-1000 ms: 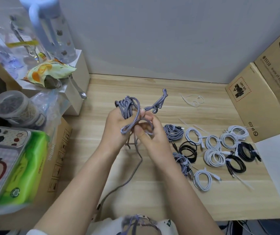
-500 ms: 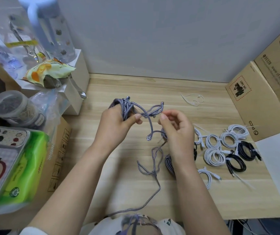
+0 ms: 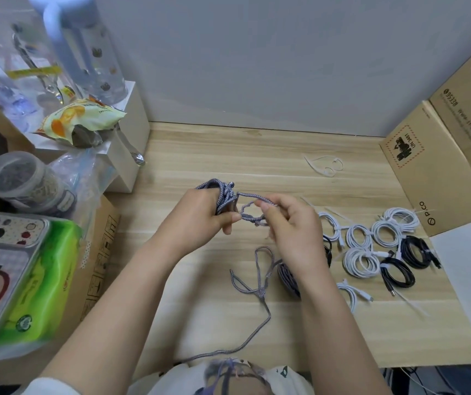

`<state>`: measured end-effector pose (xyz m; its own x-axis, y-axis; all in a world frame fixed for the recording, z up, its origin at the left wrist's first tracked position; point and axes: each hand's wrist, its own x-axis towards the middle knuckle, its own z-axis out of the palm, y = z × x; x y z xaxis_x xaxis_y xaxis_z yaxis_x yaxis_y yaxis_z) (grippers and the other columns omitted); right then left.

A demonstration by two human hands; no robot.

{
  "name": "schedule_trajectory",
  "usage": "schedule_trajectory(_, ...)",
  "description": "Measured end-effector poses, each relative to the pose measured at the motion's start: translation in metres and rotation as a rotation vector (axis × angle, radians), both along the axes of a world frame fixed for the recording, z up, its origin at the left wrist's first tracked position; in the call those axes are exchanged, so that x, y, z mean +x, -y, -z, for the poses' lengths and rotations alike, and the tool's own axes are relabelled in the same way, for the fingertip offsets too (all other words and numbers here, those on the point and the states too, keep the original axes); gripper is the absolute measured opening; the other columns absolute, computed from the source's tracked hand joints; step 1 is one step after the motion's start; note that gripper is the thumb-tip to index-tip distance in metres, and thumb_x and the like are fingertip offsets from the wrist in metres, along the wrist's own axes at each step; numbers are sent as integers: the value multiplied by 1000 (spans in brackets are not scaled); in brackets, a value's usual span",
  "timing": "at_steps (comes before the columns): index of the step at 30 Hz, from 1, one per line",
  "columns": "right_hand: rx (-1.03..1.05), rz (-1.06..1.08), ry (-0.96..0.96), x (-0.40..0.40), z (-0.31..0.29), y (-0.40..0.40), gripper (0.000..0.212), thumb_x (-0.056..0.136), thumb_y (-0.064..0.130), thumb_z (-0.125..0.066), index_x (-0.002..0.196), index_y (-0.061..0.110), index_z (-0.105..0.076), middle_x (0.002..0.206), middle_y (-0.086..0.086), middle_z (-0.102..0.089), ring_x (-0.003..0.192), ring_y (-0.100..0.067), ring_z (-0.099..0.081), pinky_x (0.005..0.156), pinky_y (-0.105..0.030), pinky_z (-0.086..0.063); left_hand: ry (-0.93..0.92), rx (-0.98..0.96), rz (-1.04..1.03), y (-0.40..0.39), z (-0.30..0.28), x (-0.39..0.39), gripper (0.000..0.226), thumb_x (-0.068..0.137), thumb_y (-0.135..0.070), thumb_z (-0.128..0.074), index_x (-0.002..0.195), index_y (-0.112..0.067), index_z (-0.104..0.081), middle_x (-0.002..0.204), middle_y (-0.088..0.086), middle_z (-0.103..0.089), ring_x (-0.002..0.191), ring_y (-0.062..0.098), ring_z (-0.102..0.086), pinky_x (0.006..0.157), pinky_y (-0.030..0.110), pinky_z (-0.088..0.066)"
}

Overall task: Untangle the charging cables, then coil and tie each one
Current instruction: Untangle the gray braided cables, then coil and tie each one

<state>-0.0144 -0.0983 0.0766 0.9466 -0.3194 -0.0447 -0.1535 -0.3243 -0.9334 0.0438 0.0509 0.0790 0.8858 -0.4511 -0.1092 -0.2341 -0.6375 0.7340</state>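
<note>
left hand: grips wound grey braided cable bundle; right hand: at its 3 o'clock, pinching the loose loop; slack: trails to 6 o'clock

head-worn view, looking down, close over desk

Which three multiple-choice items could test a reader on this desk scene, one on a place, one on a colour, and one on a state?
1. Where do the finished coiled cables lie?
A. on the desk at the person's right
B. on the white box at the left
C. inside the cardboard box

2. What colour is the cable in the hands?
A. red
B. grey braided
C. yellow

3. How is that cable now?
A. fully coiled and tied
B. lying untouched
C. partly wound, its tail loose

Answers: 1 A, the coiled cables lie right of the right hand; 2 B, the grey cable; 3 C, the left hand grips loops while the tail trails over the desk.
</note>
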Motion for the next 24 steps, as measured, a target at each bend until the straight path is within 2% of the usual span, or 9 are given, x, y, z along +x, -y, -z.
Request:
schedule_trajectory(2, 14, 41, 24, 1, 3, 8, 11, 90, 13, -61, 87, 18, -70, 47, 25, -52, 50, 4, -49, 58, -16, -35, -113, -27, 29, -5, -2, 3, 27, 86, -16, -66, 60, -17, -59, 58, -6, -60, 56, 0, -49, 55, 12, -33)
schedule_trajectory(5, 52, 110, 30, 2, 12, 18, 12, 89, 10, -61, 87, 16, -72, 55, 21, -58, 56, 6, -51, 59, -15, -37, -346, -241, 120, -12, -10, 4, 17, 77, -18, -68, 67, -6, -60, 48, -7, -49, 46, 4, -40, 50, 16, -33)
schedule_trajectory(8, 78, 48, -28, 4, 17, 17, 17, 90, 7, -60, 95, 17, -73, 81, 16, -67, 73, 12, -58, 70, -9, -44, -376, -385, 131, -17, -19, 3, 10, 68, -27, -68, 60, -21, -64, 53, -3, -50, 48, 7, -43, 46, 16, -34)
schedule_trajectory(11, 46, -151, -100, 6, 22, 13, 32, 90, 3, -58, 98, 31, -71, 100, 10, -70, 101, -5, -62, 92, -32, -50, -386, -499, 100, -19, -22, 3, 15, 65, -28, -72, 56, -23, -62, 49, -4, -47, 44, 8, -40, 45, 16, -33)
schedule_trajectory(14, -136, -240, -69, 4, 23, 8, 23, 86, 25, -62, 107, 30, -70, 100, 14, -66, 100, -9, -59, 92, -38, -46, -434, -649, -28, -14, -20, 3, 15, 73, -19, -62, 61, -15, -55, 39, -5, -40, 40, 8, -30, 45, 18, -31)
schedule_trajectory(19, -394, -386, -25, 0, 18, -7, 61, 79, 66, -41, 136, 44, -38, 126, 26, -47, 126, -5, -36, 98, -28, -12, -445, -776, -196, -5, -10, 1, 25, 77, -25, -58, 53, -21, -61, 39, -9, -26, 38, 11, -26, 44, 21, -30)
schedule_trajectory(21, -461, -432, -7, -1, 18, -17, 72, 80, 77, -22, 140, 39, -31, 131, 17, -47, 128, -7, -34, 103, -37, -15, -484, -786, -230, 2, -7, -3, 24, 79, -24, -59, 56, -18, -60, 39, -7, -28, 36, 9, -28, 40, 17, -27)
schedule_trajectory(23, -310, -442, 5, -1, 19, -27, 80, 80, 81, -15, 131, 23, -37, 122, 8, -56, 120, -14, -48, 101, -46, -33, -491, -755, -281, 8, -4, -9, 27, 85, -17, -62, 60, -11, -55, 40, -4, -32, 34, 7, -29, 36, 15, -24)
schedule_trajectory(24, -194, -406, 22, -2, 19, -31, 74, 82, 78, -20, 121, 19, -42, 109, 10, -62, 109, -13, -57, 94, -42, -41, -475, -733, -306, 11, -3, -10, 29, 88, -14, -59, 60, -10, -53, 41, -1, -35, 33, 7, -30, 35, 14, -23)
